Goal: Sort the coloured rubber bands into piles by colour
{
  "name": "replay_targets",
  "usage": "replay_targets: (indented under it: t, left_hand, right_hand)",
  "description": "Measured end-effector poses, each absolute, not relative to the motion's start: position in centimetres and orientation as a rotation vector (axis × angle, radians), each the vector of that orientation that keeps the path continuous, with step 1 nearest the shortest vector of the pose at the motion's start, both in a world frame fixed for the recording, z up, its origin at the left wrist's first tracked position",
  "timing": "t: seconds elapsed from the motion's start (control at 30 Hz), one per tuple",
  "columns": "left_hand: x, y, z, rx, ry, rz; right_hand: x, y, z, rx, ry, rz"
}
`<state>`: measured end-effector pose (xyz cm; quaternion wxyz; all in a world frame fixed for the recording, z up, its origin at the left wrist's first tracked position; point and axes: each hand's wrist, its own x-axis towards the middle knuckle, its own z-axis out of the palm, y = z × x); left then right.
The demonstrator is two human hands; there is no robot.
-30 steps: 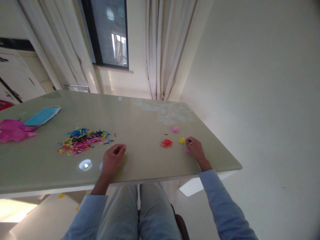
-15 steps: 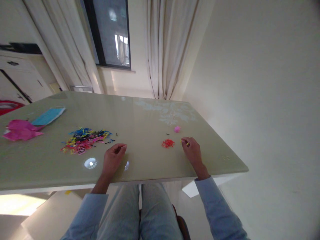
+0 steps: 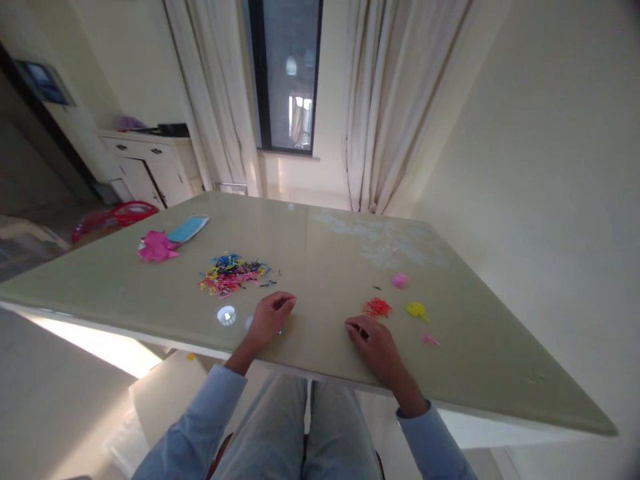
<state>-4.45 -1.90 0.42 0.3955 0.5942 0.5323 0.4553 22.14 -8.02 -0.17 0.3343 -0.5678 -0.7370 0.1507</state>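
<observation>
Left hand (image 3: 270, 320) near mixed-colour pile (image 3: 233, 272); right hand (image 3: 376, 341) beside red pile (image 3: 378, 307). Both curled; cannot tell whether grip is closed.

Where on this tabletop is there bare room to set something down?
Bare: between the multicoloured pile and red pile, and the tabletop right of the yellow pile. Crowded: beyond the right hand, where the red pile, yellow pile and pink clump sit close together.

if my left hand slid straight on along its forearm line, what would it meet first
Probably nothing on the tabletop: the way for your left hand looks free, passing between the multicoloured pile and the red pile toward the right curtain beyond; depth is hard to judge.
</observation>
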Motion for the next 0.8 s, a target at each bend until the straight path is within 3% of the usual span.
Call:
replay_targets:
  t: [0.2,0.5,0.8]
  left_hand:
    - [-9.6,1.2,0.9,1.964,1.705,0.99]
    - [-11.7,4.6,2.8,2.36,1.887,0.27]
    - [-12.9,4.2,3.0,2.353,1.967,0.225]
  right_hand:
    - [22.5,-8.6,-0.4,-1.412,-1.872,0.471]
    - [22.4,-8.5,-0.4,-1.425,-1.892,0.463]
    - [22.7,-8.7,-0.4,-1.428,-1.92,0.456]
